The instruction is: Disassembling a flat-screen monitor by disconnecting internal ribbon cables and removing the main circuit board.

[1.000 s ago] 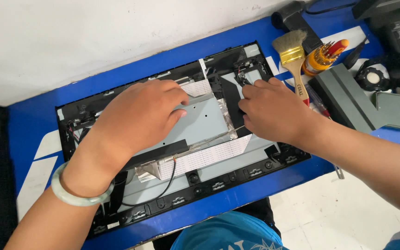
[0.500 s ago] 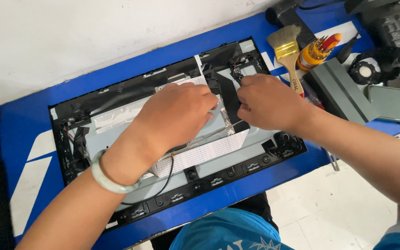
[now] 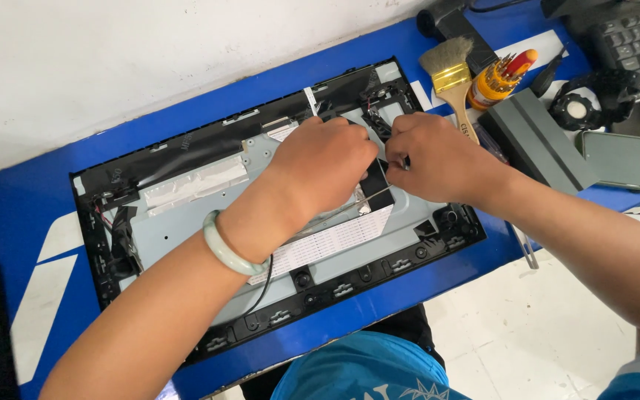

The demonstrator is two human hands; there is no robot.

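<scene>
Opened monitor back [image 3: 187,222] lies flat on the blue worktop [image 3: 31,200], grey metal shield plate exposed, black bezel frame around it. Left hand [image 3: 324,167] rests knuckles-up over the plate's upper middle, fingers curled down and pressed together on something under them; cannot tell what, the palm hides it. Right hand [image 3: 438,159] is just beside it, touching or nearly so, fingers pinching a small black piece at the edge of the black tape patch [image 3: 375,184]. White flat ribbon cable [image 3: 327,244] runs out diagonally below both hands across the plate. Step in hand looks like freeing a connector or tape strip near the plate's top centre. Next move probably needs a gentle, straight pull with the left hand steadying the plate, since the ribbon is thin and could tear. Paint brush [image 3: 450,74], screwdriver set [image 3: 499,78] and grey block [image 3: 535,137] sit to the right, untouched. Pale bangle [image 3: 227,252] on left wrist.
</scene>
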